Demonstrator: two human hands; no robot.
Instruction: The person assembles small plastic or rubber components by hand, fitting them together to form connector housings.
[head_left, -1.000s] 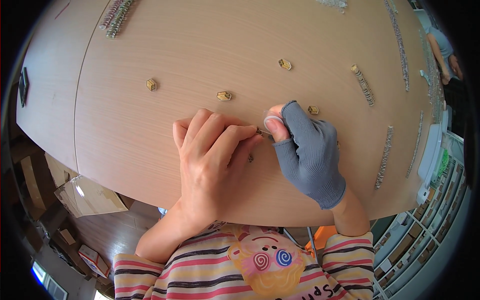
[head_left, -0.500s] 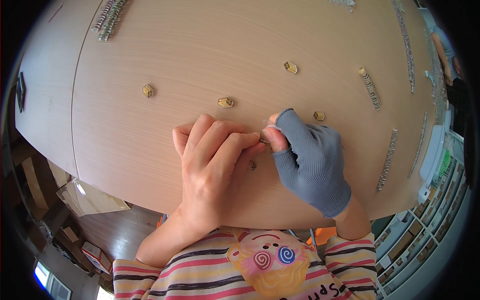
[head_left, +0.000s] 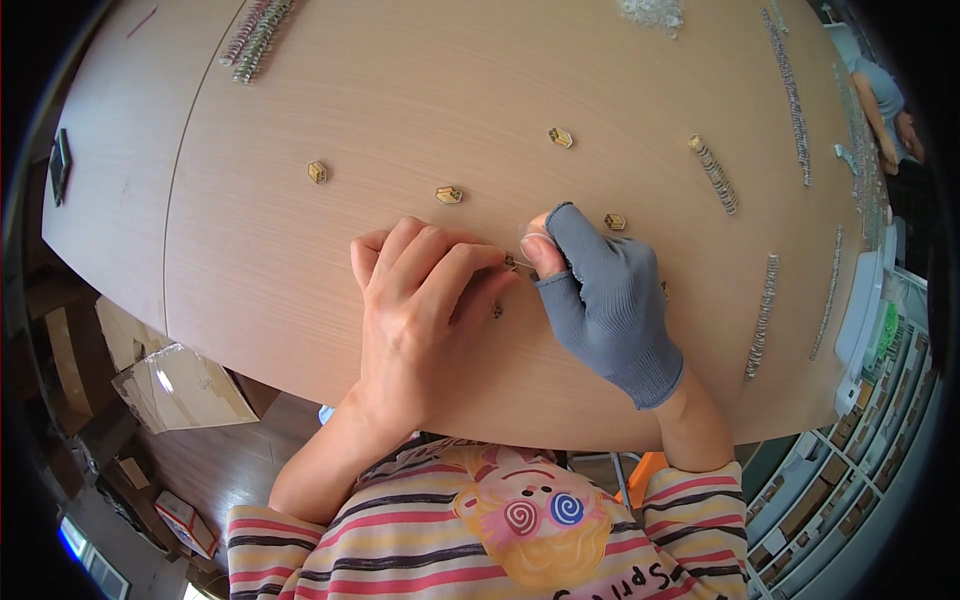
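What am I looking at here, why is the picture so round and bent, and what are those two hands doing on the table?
There is no machine here. A person wears a wide fisheye camera on the head, looking down at their own hands, so straight edges bow toward the rim. The striped shirt at the bottom is the wearer's own.

The left hand is bare; the right hand wears a grey fingerless glove. Their fingertips meet over a tiny brownish part, pinched between them; it is too small to tell exactly what it is.

They work on a light wooden table. Several small tan pieces lie scattered on it, and long rows of small metal parts lie toward the right and far edges. Another person's arm shows at the upper right, and cardboard boxes lie on the floor to the left.
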